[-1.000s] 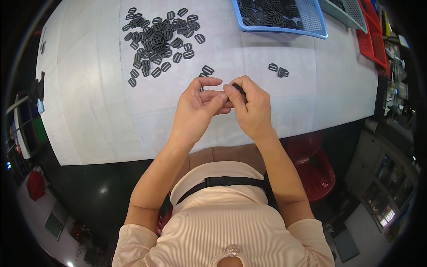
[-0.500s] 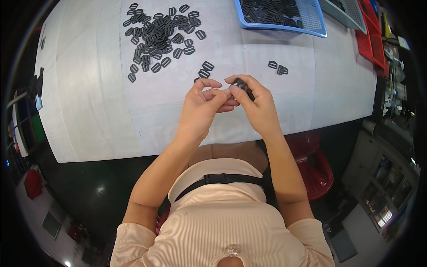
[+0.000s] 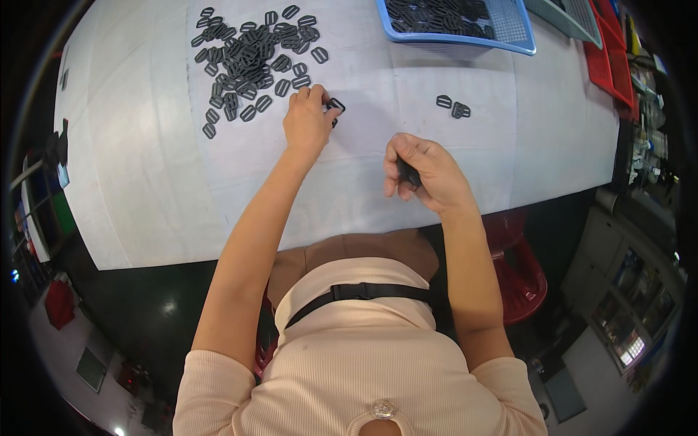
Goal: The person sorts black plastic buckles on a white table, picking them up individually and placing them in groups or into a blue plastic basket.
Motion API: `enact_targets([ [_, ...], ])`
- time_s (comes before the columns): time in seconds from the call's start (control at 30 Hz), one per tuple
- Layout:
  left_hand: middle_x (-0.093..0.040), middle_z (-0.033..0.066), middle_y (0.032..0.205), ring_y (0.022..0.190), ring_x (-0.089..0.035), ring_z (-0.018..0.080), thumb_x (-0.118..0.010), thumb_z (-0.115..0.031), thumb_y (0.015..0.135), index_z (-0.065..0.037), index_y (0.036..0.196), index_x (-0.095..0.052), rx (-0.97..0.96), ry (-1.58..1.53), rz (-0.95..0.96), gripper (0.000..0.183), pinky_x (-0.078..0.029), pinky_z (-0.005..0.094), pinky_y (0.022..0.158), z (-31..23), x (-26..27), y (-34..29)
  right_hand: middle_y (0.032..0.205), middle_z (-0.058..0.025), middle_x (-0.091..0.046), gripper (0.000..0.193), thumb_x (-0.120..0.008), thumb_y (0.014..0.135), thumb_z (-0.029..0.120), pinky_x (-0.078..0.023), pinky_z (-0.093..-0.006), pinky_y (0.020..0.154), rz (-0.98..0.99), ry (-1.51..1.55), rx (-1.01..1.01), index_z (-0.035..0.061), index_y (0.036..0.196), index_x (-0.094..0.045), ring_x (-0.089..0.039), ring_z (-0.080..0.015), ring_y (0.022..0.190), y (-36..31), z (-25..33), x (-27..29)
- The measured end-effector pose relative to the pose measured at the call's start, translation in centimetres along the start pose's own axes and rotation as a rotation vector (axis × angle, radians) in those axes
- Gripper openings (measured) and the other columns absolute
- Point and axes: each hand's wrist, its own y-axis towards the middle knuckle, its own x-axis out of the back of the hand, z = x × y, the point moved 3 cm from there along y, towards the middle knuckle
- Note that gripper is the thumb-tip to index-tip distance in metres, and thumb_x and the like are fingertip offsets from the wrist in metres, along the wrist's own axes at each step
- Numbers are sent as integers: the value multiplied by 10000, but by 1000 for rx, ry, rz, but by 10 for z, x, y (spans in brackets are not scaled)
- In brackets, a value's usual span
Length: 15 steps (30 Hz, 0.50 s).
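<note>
My left hand (image 3: 307,122) reaches out over the white table, its thumb and fingers closed around a black strap slider (image 3: 337,105) at the tabletop. Part of another dark piece shows just below the thumb. Nearer to me, my right hand (image 3: 429,171) is raised with curled fingers, gripping black strap sliders (image 3: 408,173) in the palm; how many is hidden. Beyond my left hand spreads a loose heap of black strap sliders (image 3: 251,62), two-slotted and rounded. A small group of sliders (image 3: 459,110) lies apart on the right.
A blue plastic basket (image 3: 465,43) holding many black pieces stands at the far side. Right of it are a grey-green basket (image 3: 585,25) and red bins (image 3: 609,76). The front edge of the table (image 3: 167,247) runs before my waist, and a red chair (image 3: 520,283) is below at right.
My hands were together over the table and have parted. The left moved away and leftward to the loose sliders; the right shifted slightly right and nearer, still gripping dark pieces.
</note>
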Motion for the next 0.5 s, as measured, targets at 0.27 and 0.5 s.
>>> enact_targets([
  [0.27, -595, 54, 773, 684, -582, 96, -609, -108, 777, 1, 863, -543, 488, -1096, 366, 154, -478, 212, 544, -21, 26, -9, 592, 2, -495, 252, -483, 877, 255, -297, -188, 439, -105, -195, 148, 10, 861, -538, -428, -64, 513, 13, 4, 7],
  [0.5, -597, 74, 748, 656, -583, 106, -548, -59, 807, 39, 899, -569, 435, -1181, 310, 136, -509, 223, 592, -67, 76, -33, 518, -62, -462, 265, -520, 845, 285, -311, -284, 437, -360, -775, 557, 25, 798, -514, -384, -142, 442, 12, 5, -19],
])
